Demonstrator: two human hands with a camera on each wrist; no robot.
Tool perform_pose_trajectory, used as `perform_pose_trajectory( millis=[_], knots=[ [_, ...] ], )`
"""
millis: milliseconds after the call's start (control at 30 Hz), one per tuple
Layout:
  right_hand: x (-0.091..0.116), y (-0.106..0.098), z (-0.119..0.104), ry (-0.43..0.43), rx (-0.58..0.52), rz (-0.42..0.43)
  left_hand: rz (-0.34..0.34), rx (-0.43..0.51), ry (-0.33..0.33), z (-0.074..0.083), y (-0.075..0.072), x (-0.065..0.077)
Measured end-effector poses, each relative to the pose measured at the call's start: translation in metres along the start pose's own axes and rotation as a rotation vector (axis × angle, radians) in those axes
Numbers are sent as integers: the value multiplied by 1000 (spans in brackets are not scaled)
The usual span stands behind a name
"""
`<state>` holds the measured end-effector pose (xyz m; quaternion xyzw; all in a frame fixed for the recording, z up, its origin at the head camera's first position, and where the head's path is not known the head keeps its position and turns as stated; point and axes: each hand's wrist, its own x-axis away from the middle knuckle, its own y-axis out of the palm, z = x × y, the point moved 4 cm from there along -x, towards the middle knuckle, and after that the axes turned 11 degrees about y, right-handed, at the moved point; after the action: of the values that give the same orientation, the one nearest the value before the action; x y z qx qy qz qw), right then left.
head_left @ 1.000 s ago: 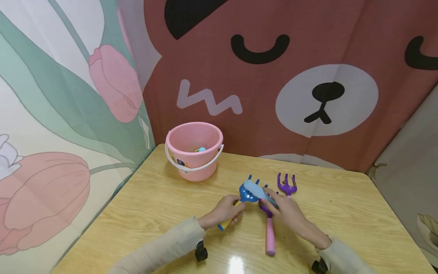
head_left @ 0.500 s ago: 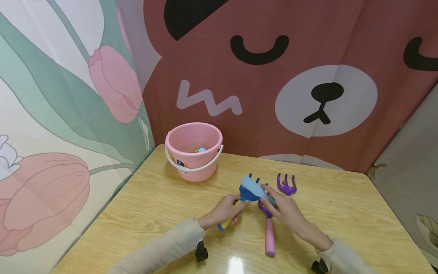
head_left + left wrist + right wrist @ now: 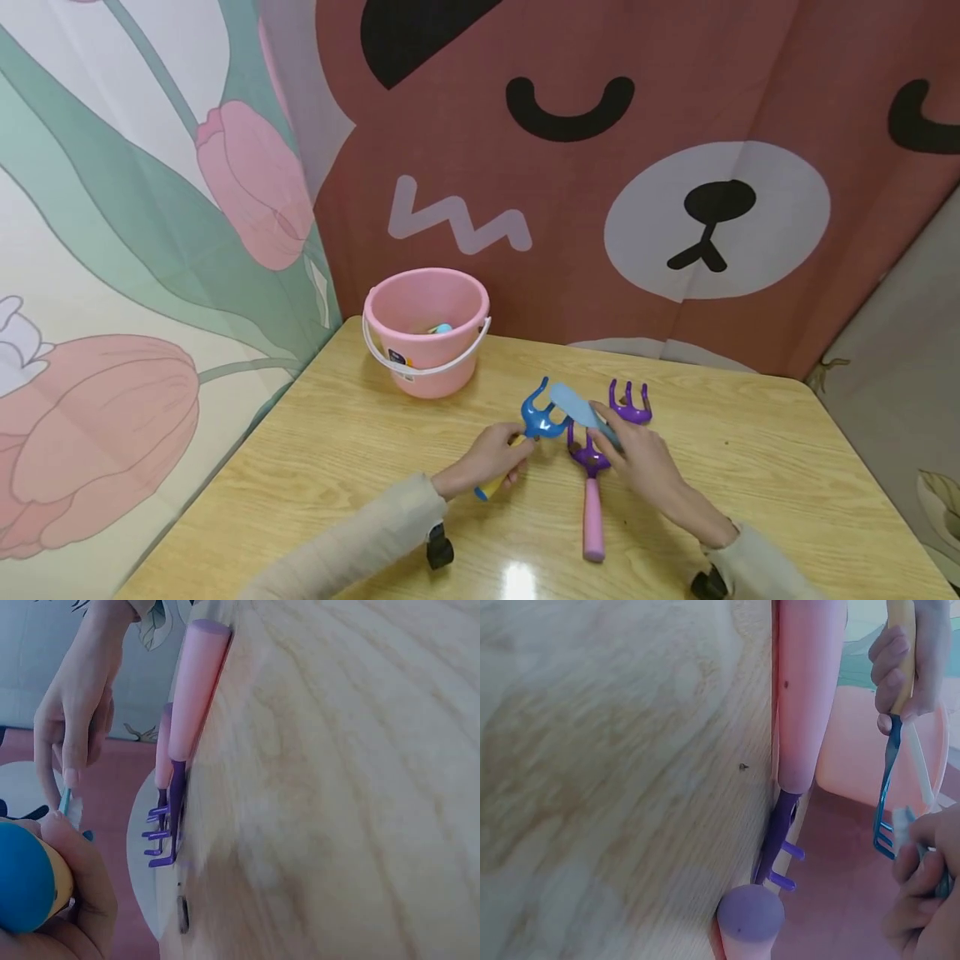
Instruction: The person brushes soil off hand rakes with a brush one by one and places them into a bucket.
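My left hand [image 3: 491, 454] grips the yellow handle of a small toy rake with a blue head [image 3: 542, 423], held above the table. In my right hand [image 3: 648, 467] is a light blue brush [image 3: 573, 406], pinched between thumb and fingers; its pale bristles [image 3: 902, 821] show in the right wrist view. The brush lies over the right-hand tine of the blue rake; whether they touch I cannot tell. Below, a purple rake with a pink handle [image 3: 592, 521] lies on the table, brown bits on its head. A second purple rake [image 3: 630, 412] lies behind my right hand, which hides its handle.
At the back left of the wooden table [image 3: 360, 483] stands a pink bucket [image 3: 431, 362] with a white handle, small items inside. A dark crumb [image 3: 182, 913] lies on the tabletop. Printed cloth [image 3: 562, 183] hangs behind the table.
The brush has slid across the blue rake's head toward its right side, uncovering the left tine. The rake has turned a little in my left hand, and my right hand has shifted slightly right.
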<state>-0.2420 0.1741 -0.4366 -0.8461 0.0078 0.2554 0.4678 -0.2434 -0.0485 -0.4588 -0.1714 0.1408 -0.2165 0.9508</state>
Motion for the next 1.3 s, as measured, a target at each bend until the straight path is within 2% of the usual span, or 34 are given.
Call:
perform_pose_trajectory(
  millis=[267, 500, 633, 833, 967, 1133, 1300],
  knots=[
    [3, -4, 4, 33, -54, -5, 7, -38, 2, 1, -13, -7],
    [7, -5, 7, 24, -20, 40, 22, -203, 13, 10, -29, -13],
    [8, -6, 7, 29, -7, 40, 33, -267, 27, 14, -38, -16],
    [10, -5, 10, 48, -10, 20, 11, -263, 15, 19, -48, -18],
    [12, -4, 12, 62, -6, 0, -16, -254, 40, 29, -56, -19],
    [13, -3, 14, 69, 9, -11, -23, -308, 100, 43, -67, -22],
    [14, -2, 17, 72, 65, -34, -22, -360, 113, 51, -76, -26]
  ],
)
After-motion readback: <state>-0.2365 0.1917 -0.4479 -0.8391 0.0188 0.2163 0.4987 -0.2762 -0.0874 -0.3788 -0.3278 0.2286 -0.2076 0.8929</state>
